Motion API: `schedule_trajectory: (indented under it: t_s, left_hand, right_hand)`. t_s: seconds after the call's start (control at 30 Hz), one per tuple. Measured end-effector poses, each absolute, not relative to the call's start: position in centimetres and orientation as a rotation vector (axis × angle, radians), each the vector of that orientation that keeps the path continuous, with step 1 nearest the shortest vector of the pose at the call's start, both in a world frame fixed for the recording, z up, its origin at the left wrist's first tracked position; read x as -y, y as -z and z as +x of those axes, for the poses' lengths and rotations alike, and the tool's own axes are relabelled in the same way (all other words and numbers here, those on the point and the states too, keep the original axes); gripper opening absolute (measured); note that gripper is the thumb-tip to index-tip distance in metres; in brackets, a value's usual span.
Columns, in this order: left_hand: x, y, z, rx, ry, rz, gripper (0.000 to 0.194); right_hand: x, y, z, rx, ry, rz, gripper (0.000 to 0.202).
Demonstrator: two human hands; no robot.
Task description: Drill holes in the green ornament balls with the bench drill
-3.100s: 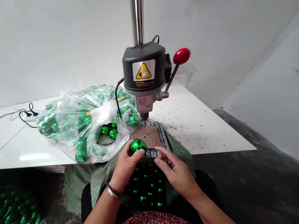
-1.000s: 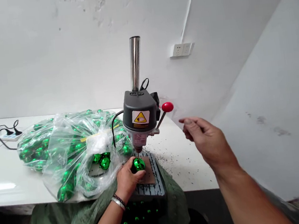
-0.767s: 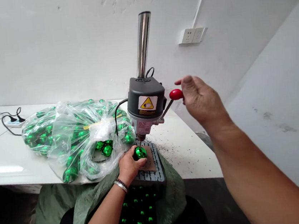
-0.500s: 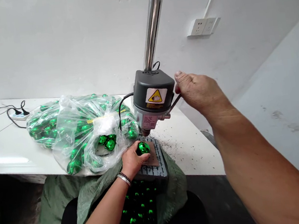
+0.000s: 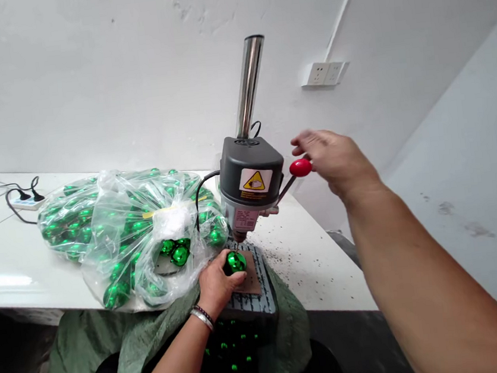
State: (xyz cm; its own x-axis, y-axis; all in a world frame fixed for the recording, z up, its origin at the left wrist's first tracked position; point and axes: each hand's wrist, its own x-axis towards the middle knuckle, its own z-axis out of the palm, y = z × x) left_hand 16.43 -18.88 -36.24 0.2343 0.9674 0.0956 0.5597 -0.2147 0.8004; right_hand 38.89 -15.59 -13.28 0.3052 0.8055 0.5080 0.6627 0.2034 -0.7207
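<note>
My left hand (image 5: pixel 218 281) grips a shiny green ball (image 5: pixel 236 262) that looks like a Christmas bauble, with thumb and fingers around its left side. The ball rests on a brown board (image 5: pixel 252 276) upon the slotted base (image 5: pixel 267 289) of a small drill press (image 5: pixel 250 165). Just above the ball is the drill bit (image 5: pixel 237 246); whether it touches, I cannot tell. By the red lever knob (image 5: pixel 300 168), my right hand (image 5: pixel 332 156) has its fingers stretched out and slightly blurred. The knob shows uncovered beside the palm, not wrapped by the fingers.
Clear plastic bags (image 5: pixel 113 226) of green balls lie on the white table (image 5: pixel 6 268) to the left. Dark shavings (image 5: pixel 289 253) are scattered right of the press. A green woven sack (image 5: pixel 287 332) below the base holds more balls. A power strip (image 5: pixel 28 202) sits far left.
My right hand has loosened from the lever, and its red knob now shows. The view has shifted, so the press appears lower. My left hand keeps the ball under the drill bit.
</note>
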Motion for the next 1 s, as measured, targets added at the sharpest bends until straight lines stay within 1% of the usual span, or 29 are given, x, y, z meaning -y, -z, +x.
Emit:
schedule_trajectory:
  t_s: [0.1,0.27,0.47,0.63,0.7,0.73,0.83,0.87,0.93,1.0]
  left_hand:
    - [18.9,36.2,16.4,-1.395,-0.822,1.860,0.048]
    - [19.1,35.9,16.4,-1.426,-0.807,1.879,0.048]
    - [19.1,35.7,16.4,-1.439,-0.776,1.887,0.047]
    - [19.2,35.8,16.4,-1.442,-0.789,1.877,0.048]
    - [19.2,35.8,16.4,-1.446,-0.785,1.887,0.047]
    - [19.3,35.8,16.4,-1.447,-0.781,1.893,0.046]
    - [19.3,35.8,16.3,-1.452,-0.768,1.910,0.046]
    - [19.3,35.8,16.3,-1.454,-0.767,1.910,0.047]
    - [19.2,35.9,16.3,-1.456,-0.768,1.909,0.048]
    - [19.2,36.0,16.3,-1.459,-0.769,1.906,0.049]
  right_hand:
    - [14.8,13.4,39.1,1.559,-0.183,-1.539,0.056]
    - [14.4,14.2,38.4,1.915,-0.031,-1.543,0.052]
    - [14.1,14.9,38.1,1.913,-0.007,-1.540,0.044]
    - [13.9,15.2,38.1,1.837,-0.113,-1.562,0.041]
    - [14.4,15.2,38.3,1.765,-0.160,-1.565,0.043]
    - [14.8,15.0,38.4,1.710,-0.167,-1.562,0.047]
    - [16.7,14.0,38.1,1.524,-0.190,-1.590,0.068]
    - [17.4,13.5,37.8,1.483,-0.223,-1.640,0.072]
    - [18.5,12.6,36.8,1.444,-0.181,-1.776,0.071]
    - [19.0,12.0,35.6,1.493,-0.003,-1.900,0.059]
